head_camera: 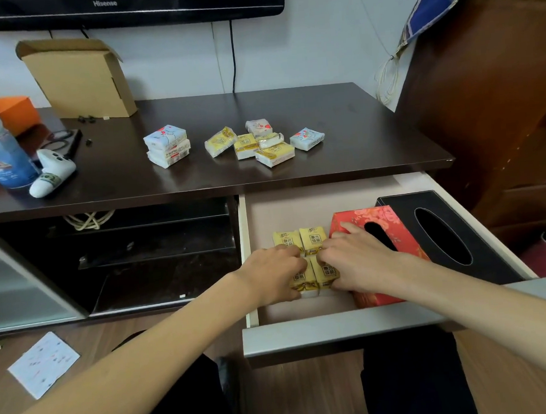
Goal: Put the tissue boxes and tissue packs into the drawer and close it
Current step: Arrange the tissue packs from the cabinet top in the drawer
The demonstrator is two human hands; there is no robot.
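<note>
I see the drawer [338,330] pulled open at the near right, below the dark counter [198,176]. Inside it, a black tissue box [444,233] lies along the right wall, with a red flowered tissue box [393,230] touching its left side. Left of the red box sit four yellow tissue packs [312,239] in a tight two-by-two block.

Both my hands are down on that block. My left hand [274,273] rests on its left side, fingers curled over the packs; my right hand [356,262] covers its right side and overlaps the red box's edge. The fingertips of both meet at the middle of the block, pressing on the packs, but I cannot tell whether either hand actually pinches one.

On the counter, more packs wait: a blue-and-white stack [168,145] at the middle, a loose yellow and white cluster [254,145] to its right, and one blue pack [307,138] farthest right.
</note>
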